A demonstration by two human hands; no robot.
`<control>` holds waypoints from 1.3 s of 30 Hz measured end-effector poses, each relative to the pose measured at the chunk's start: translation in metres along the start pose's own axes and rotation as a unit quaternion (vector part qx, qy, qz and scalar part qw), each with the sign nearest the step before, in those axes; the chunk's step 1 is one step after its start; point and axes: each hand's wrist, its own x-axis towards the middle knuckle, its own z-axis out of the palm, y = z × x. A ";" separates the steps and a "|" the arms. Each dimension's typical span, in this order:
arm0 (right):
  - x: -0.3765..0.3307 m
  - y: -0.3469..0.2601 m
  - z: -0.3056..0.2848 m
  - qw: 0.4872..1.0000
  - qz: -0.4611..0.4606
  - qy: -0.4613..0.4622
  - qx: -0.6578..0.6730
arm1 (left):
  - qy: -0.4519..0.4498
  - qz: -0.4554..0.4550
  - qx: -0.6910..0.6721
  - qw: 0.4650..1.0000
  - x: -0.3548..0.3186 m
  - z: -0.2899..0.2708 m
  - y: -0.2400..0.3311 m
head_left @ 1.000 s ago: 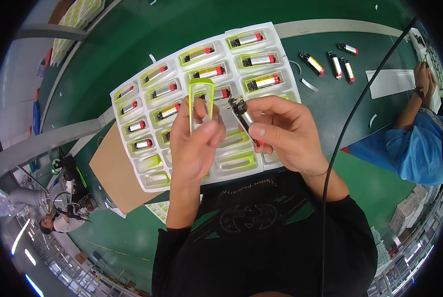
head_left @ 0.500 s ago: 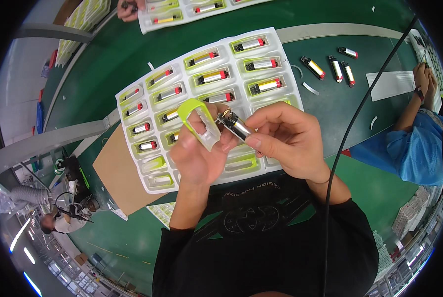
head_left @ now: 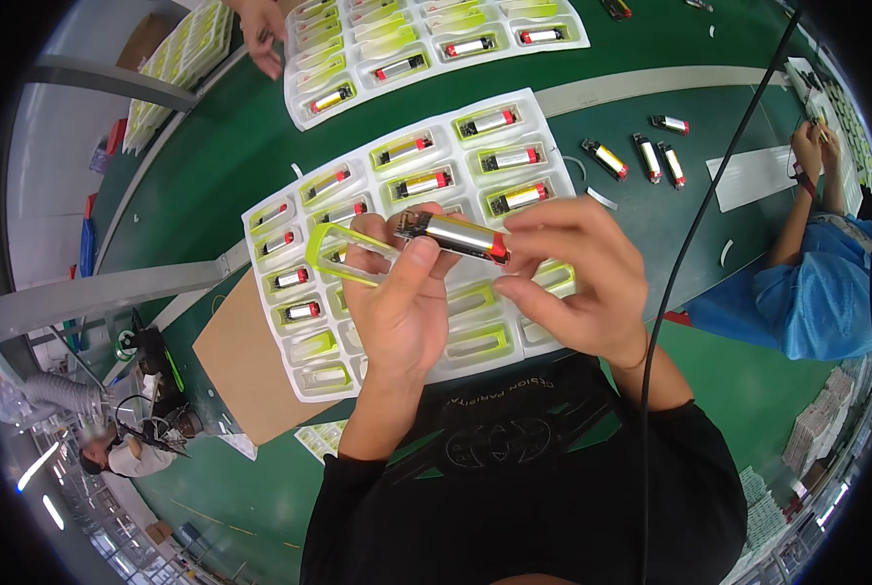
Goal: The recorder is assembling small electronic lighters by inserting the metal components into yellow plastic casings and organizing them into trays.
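My left hand (head_left: 402, 307) holds a yellow-green plastic frame (head_left: 343, 255) and its thumb presses against a lighter. My right hand (head_left: 577, 278) grips the silver lighter with a red end (head_left: 453, 236), held level above a white tray. The white moulded tray (head_left: 290, 363) lies on the green table under both hands. Several of its pockets hold lighters in yellow-green frames, and the pockets nearest me hold empty frames.
A second white tray (head_left: 436, 44) lies farther back, with another person's hand (head_left: 260, 34) at its left end. Several loose lighters (head_left: 641, 156) lie to the right by a white sheet (head_left: 753, 175). A person in blue (head_left: 807, 283) works at the right. Brown cardboard (head_left: 246, 366) lies left of the tray.
The camera view has closed in on my hands. The lighter has turned from upright to level, and the frame has shifted left in my left hand. The second tray and another hand have come into view.
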 end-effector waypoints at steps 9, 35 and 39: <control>-0.001 0.004 0.001 0.979 -0.149 -0.005 -0.138 | -0.014 0.056 0.021 0.998 -0.004 0.003 0.003; 0.001 -0.007 -0.015 0.989 0.005 -0.131 0.063 | -0.164 -0.032 0.003 0.986 0.004 -0.013 0.007; -0.004 0.005 -0.008 0.990 -0.108 -0.094 -0.011 | -0.143 -0.007 0.029 0.989 0.004 -0.014 0.009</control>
